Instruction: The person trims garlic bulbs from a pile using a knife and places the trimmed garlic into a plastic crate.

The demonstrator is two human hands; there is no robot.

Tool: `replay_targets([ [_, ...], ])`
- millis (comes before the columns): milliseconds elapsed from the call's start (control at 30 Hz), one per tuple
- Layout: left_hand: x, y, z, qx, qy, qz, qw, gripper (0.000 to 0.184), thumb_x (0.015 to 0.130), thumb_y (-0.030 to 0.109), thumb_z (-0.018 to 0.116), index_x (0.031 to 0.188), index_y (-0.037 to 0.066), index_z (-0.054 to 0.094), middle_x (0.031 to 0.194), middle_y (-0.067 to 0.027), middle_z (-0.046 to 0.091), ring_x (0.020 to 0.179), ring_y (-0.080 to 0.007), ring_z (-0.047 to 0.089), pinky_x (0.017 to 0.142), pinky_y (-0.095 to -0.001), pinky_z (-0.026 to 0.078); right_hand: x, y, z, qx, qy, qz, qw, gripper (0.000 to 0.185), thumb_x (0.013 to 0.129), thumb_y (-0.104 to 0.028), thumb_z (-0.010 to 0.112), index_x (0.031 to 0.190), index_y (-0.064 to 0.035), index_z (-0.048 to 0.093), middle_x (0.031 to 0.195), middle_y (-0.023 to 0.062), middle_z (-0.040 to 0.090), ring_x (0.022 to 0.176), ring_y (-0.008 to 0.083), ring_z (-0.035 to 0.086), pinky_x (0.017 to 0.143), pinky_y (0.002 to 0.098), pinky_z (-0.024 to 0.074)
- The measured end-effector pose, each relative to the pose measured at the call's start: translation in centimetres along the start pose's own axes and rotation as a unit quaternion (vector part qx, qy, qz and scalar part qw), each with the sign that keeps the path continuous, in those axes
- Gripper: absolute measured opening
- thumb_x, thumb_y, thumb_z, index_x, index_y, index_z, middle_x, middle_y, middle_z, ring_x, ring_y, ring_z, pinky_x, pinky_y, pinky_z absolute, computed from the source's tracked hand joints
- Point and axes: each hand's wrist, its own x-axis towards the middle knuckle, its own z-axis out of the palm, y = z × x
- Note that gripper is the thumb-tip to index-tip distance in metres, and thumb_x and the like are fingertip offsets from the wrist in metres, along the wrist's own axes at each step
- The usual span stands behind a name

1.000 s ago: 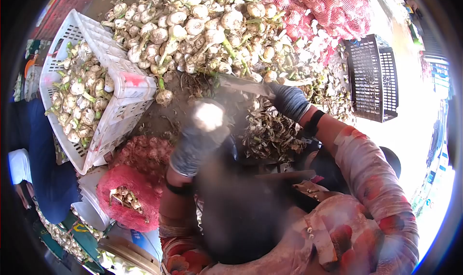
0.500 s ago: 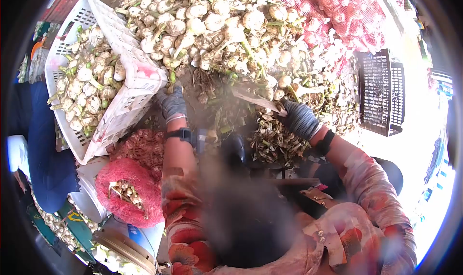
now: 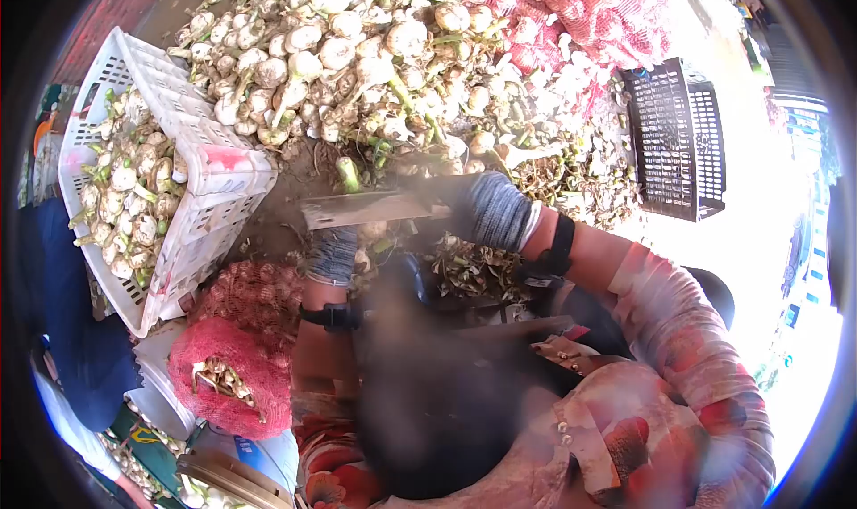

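Note:
My right hand [image 3: 495,210], in a grey glove, is closed round the handle end of a knife [image 3: 370,209]. Its broad, pale blade points left and lies across the front of my left hand [image 3: 332,254]. That hand, gloved too, is closed, with its fingertips hidden behind the blade. A green garlic stem [image 3: 347,175] sticks up just beyond the blade, in line with my left hand. Close beside the left glove is a pale garlic bulb [image 3: 370,231], partly blurred. A large heap of garlic [image 3: 335,54] with stems lies beyond both hands.
A white crate [image 3: 219,183] of garlic stands tilted at the left. Red mesh sacks lie at lower left [image 3: 201,344] and at the back [image 3: 594,13]. A black crate [image 3: 665,143] stands at the right. Trimmings [image 3: 478,275] lie under the knife. A person's dark sleeve or trouser leg [image 3: 76,321] is at far left.
My right hand has moved left and up with the knife, bringing the blade across my left hand. The left hand has lowered slightly. The whole view has shifted somewhat.

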Motion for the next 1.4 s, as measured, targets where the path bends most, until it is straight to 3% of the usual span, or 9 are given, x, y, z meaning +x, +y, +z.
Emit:
replay_targets([
  [100,1.1,10.6,-7.8,0.071,-0.015,0.086,0.994,0.024,0.094,0.013,0.055,0.116,0.004,0.060,0.111,-0.0128,0.064,0.098,-0.0241,0.062,0.085,-0.0368,0.050,0.3,-1.2,-1.6,-0.053,0.072,-0.050,0.995,0.024,0.086,-0.028,0.059,0.100,-0.0086,0.061,0.080,0.0162,0.067,0.076,0.0360,0.067,0.064,0.0455,0.0518],
  [133,1.1,13.0,-8.9,-0.329,0.021,-0.064,0.942,0.029,0.090,0.012,0.063,0.118,0.005,0.061,0.114,-0.0120,0.064,0.100,-0.0205,0.061,0.087,-0.0344,0.050,0.6,0.2,-1.4,-0.033,0.048,-0.027,0.998,0.023,0.086,-0.027,0.059,0.101,-0.0090,0.061,0.079,0.0158,0.067,0.075,0.0355,0.067,0.064,0.0453,0.0517],
  [233,0.2,17.3,-12.7,-0.427,-0.051,-0.158,0.889,0.035,0.087,0.012,0.069,0.120,0.004,0.061,0.114,-0.0104,0.064,0.103,-0.0156,0.059,0.088,-0.0312,0.049,0.4,10.3,2.5,-0.243,-0.055,-0.103,0.963,0.025,0.090,-0.019,0.055,0.112,-0.0129,0.062,0.093,0.0113,0.067,0.080,0.0317,0.067,0.070,0.0417,0.0559],
  [533,2.2,19.7,-13.7,-0.264,-0.063,-0.075,0.960,0.051,0.082,0.018,0.073,0.127,0.005,0.053,0.103,-0.0059,0.063,0.096,-0.0152,0.060,0.083,-0.0313,0.052,1.2,-2.1,-2.6,0.083,0.109,0.007,0.991,0.033,0.086,-0.039,0.066,0.088,-0.0064,0.059,0.078,0.0139,0.064,0.075,0.0280,0.064,0.069,0.0398,0.0498],
  [600,1.3,17.6,-12.0,-0.466,0.128,-0.041,0.874,0.063,0.083,0.026,0.073,0.135,0.006,0.044,0.110,-0.0070,0.059,0.101,-0.0144,0.056,0.087,-0.0312,0.050,1.3,-0.5,-1.7,0.130,0.126,-0.004,0.983,0.033,0.087,-0.037,0.065,0.088,-0.0042,0.060,0.073,0.0100,0.062,0.068,0.0217,0.061,0.064,0.0356,0.0494],
  [700,0.3,16.4,-11.6,-0.698,-0.002,-0.106,0.708,0.071,0.082,0.031,0.073,0.139,0.006,0.038,0.116,-0.0069,0.055,0.105,-0.0132,0.053,0.091,-0.0299,0.048,1.0,1.0,1.5,0.267,0.078,0.075,0.958,0.033,0.089,-0.037,0.064,0.096,-0.0047,0.064,0.074,0.0083,0.062,0.068,0.0179,0.060,0.062,0.0332,0.0488],
  [1033,1.6,18.3,-13.1,-0.613,-0.028,-0.082,0.786,0.056,0.092,0.037,0.060,0.131,-0.001,0.048,0.115,-0.0053,0.056,0.100,-0.0166,0.056,0.087,-0.0315,0.048,-0.1,1.1,3.8,0.356,0.189,0.053,0.914,0.044,0.084,-0.042,0.069,0.107,-0.0059,0.060,0.082,0.0151,0.067,0.075,0.0303,0.065,0.066,0.0401,0.0513],
  [1133,-0.3,11.0,-7.3,-0.226,0.062,-0.001,0.972,0.037,0.096,0.023,0.054,0.127,0.002,0.051,0.116,-0.0054,0.058,0.103,-0.0195,0.057,0.089,-0.0368,0.047,-1.7,0.2,-1.2,0.101,0.126,-0.045,0.986,0.045,0.076,-0.037,0.074,0.109,-0.0092,0.060,0.082,0.0164,0.067,0.078,0.0344,0.067,0.066,0.0423,0.0529],
  [1400,8.7,19.9,-12.7,-0.303,0.015,-0.130,0.944,0.037,0.095,0.022,0.055,0.126,0.002,0.050,0.115,-0.0056,0.058,0.103,-0.0195,0.057,0.089,-0.0366,0.047,-4.2,-3.3,-4.2,0.019,0.116,-0.023,0.993,0.042,0.075,-0.028,0.067,0.111,-0.0077,0.058,0.085,0.0165,0.064,0.081,0.0377,0.064,0.071,0.0466,0.0514],
])
